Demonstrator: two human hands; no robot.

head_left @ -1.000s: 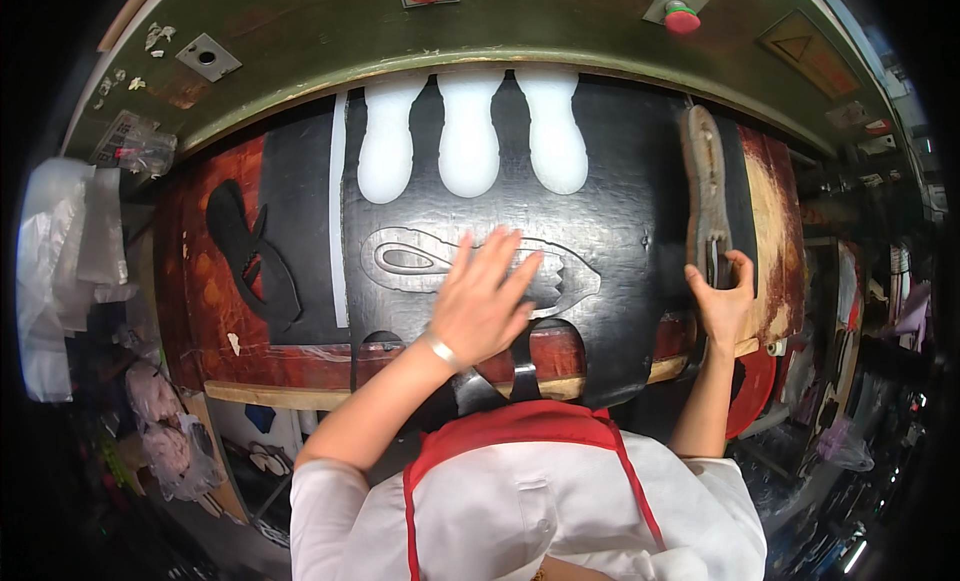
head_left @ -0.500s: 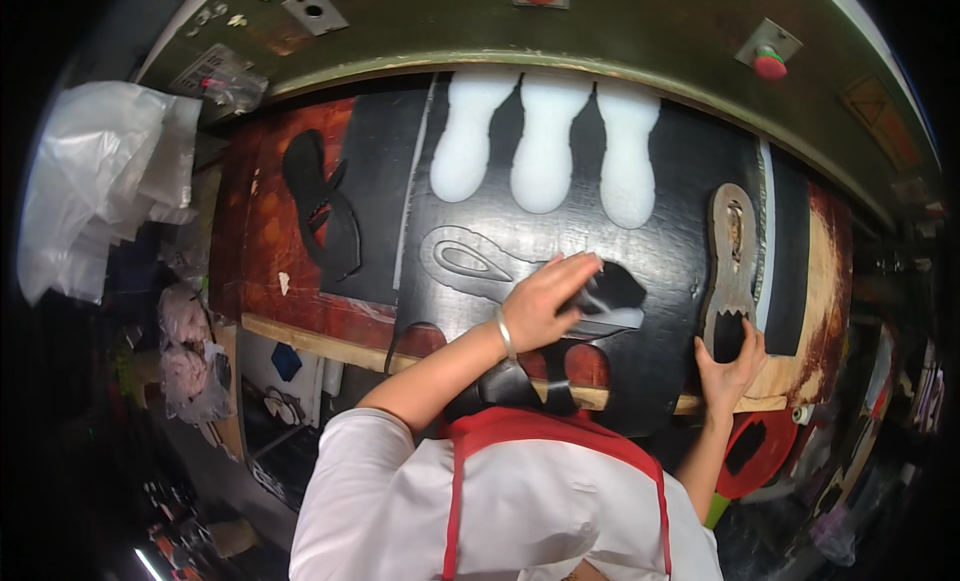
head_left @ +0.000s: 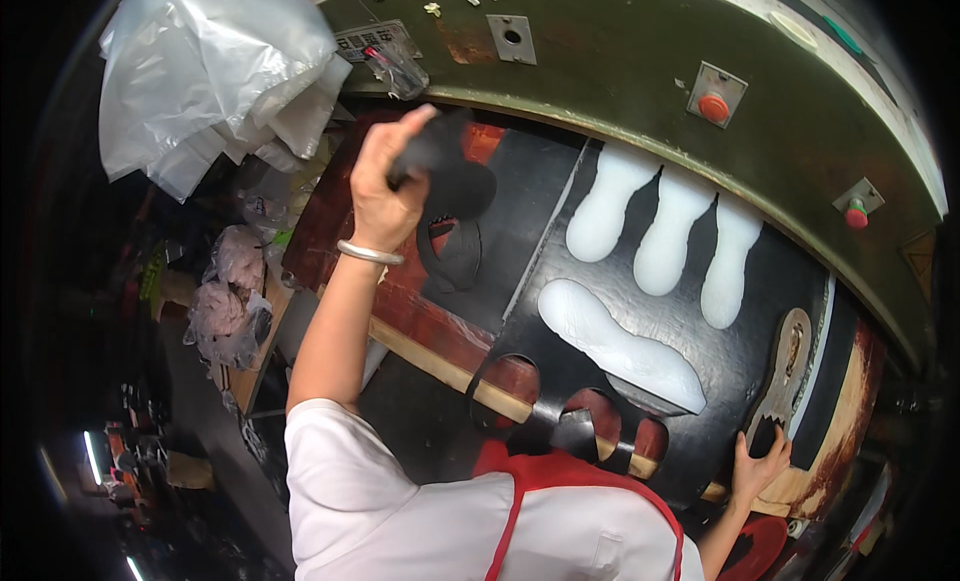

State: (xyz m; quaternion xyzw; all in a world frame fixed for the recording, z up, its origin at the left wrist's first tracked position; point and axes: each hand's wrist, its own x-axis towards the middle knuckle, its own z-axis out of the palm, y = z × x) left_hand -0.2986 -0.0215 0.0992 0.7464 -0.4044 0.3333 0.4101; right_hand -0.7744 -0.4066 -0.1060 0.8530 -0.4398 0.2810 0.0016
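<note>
My left hand [head_left: 385, 186] is raised over the left side of the bench, its fingers closed on a black sole-shaped piece [head_left: 440, 151], blurred by motion. Beneath it lie several black cut pieces [head_left: 455, 256], partly hidden. At the right, my right hand [head_left: 760, 471] grips the near end of a sole-shaped cutting die [head_left: 785, 366] standing on a black sheet [head_left: 620, 256]. A white sole-shaped opening [head_left: 620, 346] shows in the sheet between my hands, with three more white sole shapes [head_left: 660, 236] beyond it.
A green machine beam [head_left: 600, 71] with red buttons [head_left: 713, 108] runs along the far side. Clear plastic bags [head_left: 220, 71] hang at the far left. The sheet's near part, with cut-out holes [head_left: 590, 421], hangs over the wooden bench edge [head_left: 430, 356].
My left hand has lifted the black sole-shaped piece out of the sheet and carried it up and left, baring a white opening. My right hand stays on the die. The view has turned left.
</note>
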